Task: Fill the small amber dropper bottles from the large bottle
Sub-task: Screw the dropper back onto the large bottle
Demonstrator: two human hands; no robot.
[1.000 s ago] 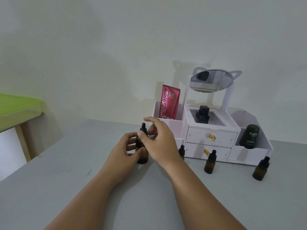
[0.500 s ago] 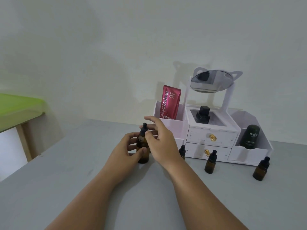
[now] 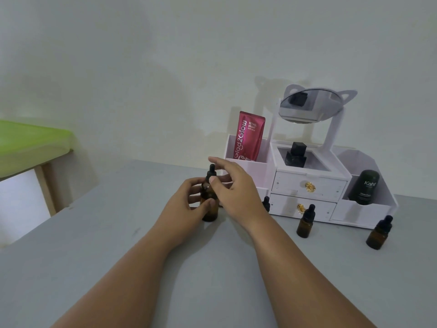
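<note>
The large amber dropper bottle [image 3: 210, 210] stands upright on the grey table, with my left hand [image 3: 189, 204] wrapped around its body. My right hand [image 3: 236, 190] is at its black dropper cap [image 3: 211, 172], thumb and fingers pinching the collar while the forefinger stretches out above. Three small amber dropper bottles stand to the right: one [image 3: 266, 202] half hidden behind my right wrist, one [image 3: 306, 222] in front of the drawers, one [image 3: 379, 233] at the far right. All three are capped.
A white organiser [image 3: 309, 185] with two drawers and a tilted mirror [image 3: 311, 106] stands against the wall. It holds a red tube [image 3: 248, 137], a black square bottle [image 3: 296, 155] and a dark Kahf container [image 3: 364, 187]. A green-topped table [image 3: 28, 143] is at the left.
My right hand has shifted slightly on the dropper cap, fingers turning around it. The large bottle and my left hand stay where they were.
</note>
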